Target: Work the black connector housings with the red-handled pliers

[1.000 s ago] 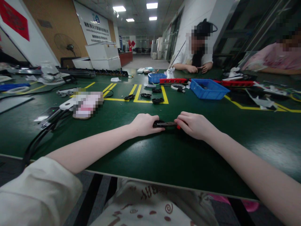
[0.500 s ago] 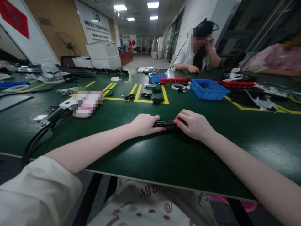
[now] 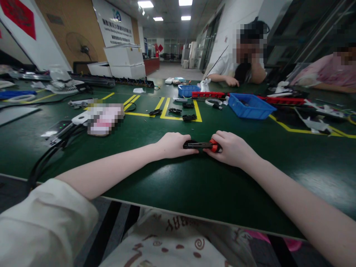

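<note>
My left hand (image 3: pixel 174 145) pinches a small black part (image 3: pixel 189 144) between thumb and fingers, above the green table (image 3: pixel 172 185). My right hand (image 3: pixel 230 147) is closed on the red and black handles of the pliers (image 3: pixel 204 145). The metal jaws point left and meet or overlap the black part; their exact grip is too small to tell. Beyond my hands, several similar black parts (image 3: pixel 175 111) lie in and beside a yellow taped box.
A large blue bin (image 3: pixel 250 106) and a small blue bin (image 3: pixel 188 90) stand past my hands, near red strips (image 3: pixel 207 95). At left lie a pink-white object (image 3: pixel 104 120) and black cables (image 3: pixel 47 155). Two people sit across the table at right.
The pliers' red handles show more in my right hand, whose thumb and fingers have shifted. My left hand keeps its hold on the black part. The whole view has shifted slightly.
</note>
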{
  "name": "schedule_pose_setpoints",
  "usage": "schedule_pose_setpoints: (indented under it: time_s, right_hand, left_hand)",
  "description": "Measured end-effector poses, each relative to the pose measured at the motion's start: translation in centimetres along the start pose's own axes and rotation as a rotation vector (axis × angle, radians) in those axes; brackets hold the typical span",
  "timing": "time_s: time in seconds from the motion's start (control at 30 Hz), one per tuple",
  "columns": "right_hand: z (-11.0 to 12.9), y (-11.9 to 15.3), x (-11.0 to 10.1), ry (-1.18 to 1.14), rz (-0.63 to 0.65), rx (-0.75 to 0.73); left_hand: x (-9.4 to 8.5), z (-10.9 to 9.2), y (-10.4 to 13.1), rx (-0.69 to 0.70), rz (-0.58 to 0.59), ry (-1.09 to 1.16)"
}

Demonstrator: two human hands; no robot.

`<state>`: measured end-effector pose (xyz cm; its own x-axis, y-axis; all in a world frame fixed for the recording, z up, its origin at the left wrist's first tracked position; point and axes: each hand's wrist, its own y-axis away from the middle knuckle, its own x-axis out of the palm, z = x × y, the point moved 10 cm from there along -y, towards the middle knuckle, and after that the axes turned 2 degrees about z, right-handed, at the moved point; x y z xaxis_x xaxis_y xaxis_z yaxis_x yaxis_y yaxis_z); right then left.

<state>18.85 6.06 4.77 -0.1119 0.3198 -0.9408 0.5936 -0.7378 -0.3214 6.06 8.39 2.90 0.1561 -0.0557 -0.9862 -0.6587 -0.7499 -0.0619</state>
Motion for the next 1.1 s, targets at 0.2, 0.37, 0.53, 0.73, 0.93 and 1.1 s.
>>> schedule_pose_setpoints:
  time_s: [0.2,0.37,0.53,0.73,0.93,1.1]
  right_hand:
    - [-0.02,0.00,-0.02,0.046,-0.010,0.009]
    - [-0.11,-0.15,-0.06,0.055,-0.003,0.015]
    - [-0.06,-0.19,-0.18,0.043,-0.005,0.011]
    - [-0.06,-0.18,-0.07,0.053,-0.002,0.023]
    - [-0.23,-0.09,0.10,0.112,0.000,0.040]
    - [-0.20,0.00,-0.06,0.146,-0.015,0.044]
  left_hand:
    - [0.01,0.23,-0.20,-0.009,0.003,0.024]
    - [-0.08,0.27,-0.08,-0.022,-0.008,0.021]
    - [-0.09,0.15,0.02,-0.026,0.003,0.014]
    - [-0.16,0.12,0.06,-0.035,0.006,0.003]
    - [-0.25,-0.05,0.02,-0.008,0.009,0.037]
    - [-0.27,0.08,-0.09,-0.015,0.007,0.053]
